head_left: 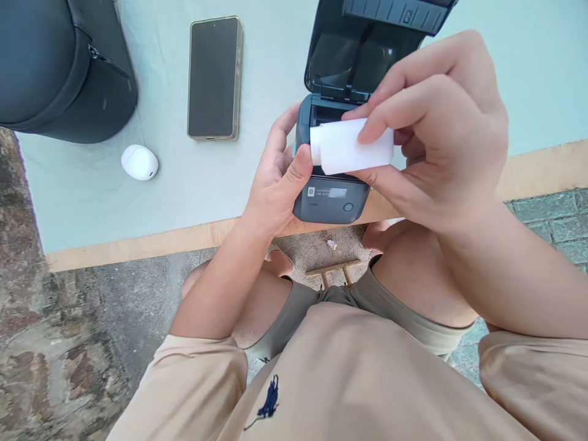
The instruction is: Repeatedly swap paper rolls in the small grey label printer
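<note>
A small dark label printer [331, 199] is held at the table's front edge, its hinged lid [362, 55] swung up and back. My left hand [280, 171] wraps round the printer's left side, the thumb by its upper rim. Between the thumb and fingers of my right hand [441, 128] is a white label roll [351, 146], lying sideways over the printer's compartment. The roll's left end comes close to my left thumb. Much of the compartment is hidden behind the roll and my fingers. A power button and a small printed sticker show on the printer's front.
On the pale cloth-covered table [165, 202] lie a smartphone [214, 78] with its screen dark and a white earbud case [139, 162]. A black zipped case [64, 67] stands at the far left. The table's wooden edge runs just above my lap.
</note>
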Demonstrator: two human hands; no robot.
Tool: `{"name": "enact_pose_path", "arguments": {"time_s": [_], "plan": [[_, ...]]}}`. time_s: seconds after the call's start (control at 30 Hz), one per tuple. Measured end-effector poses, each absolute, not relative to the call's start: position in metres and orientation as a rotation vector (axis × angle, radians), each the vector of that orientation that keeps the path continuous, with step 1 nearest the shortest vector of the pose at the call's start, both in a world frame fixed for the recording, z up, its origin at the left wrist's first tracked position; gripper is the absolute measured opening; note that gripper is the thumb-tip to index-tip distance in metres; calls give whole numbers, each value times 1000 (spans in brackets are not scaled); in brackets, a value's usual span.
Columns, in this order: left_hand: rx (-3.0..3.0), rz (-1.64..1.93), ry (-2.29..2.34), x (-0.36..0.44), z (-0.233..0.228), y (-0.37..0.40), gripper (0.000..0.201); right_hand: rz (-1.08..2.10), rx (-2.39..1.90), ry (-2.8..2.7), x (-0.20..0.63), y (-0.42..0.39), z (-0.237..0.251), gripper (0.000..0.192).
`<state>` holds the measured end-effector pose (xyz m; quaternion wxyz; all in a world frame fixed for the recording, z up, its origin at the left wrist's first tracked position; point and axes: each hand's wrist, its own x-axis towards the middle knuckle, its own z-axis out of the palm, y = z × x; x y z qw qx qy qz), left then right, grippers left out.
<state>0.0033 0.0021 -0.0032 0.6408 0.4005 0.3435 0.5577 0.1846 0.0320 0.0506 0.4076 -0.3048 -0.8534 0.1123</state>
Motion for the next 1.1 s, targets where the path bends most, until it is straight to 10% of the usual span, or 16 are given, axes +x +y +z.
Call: {"name": "enact_pose_path", "arguments": {"time_s": [0.57,1.1], "plan": [[845,1246,769,6,6,-2,43,203,-764,-2185,182,39,35,11],[980,1205,860,1,1,1,69,56,-656,-2208,192,36,35,14]]}}
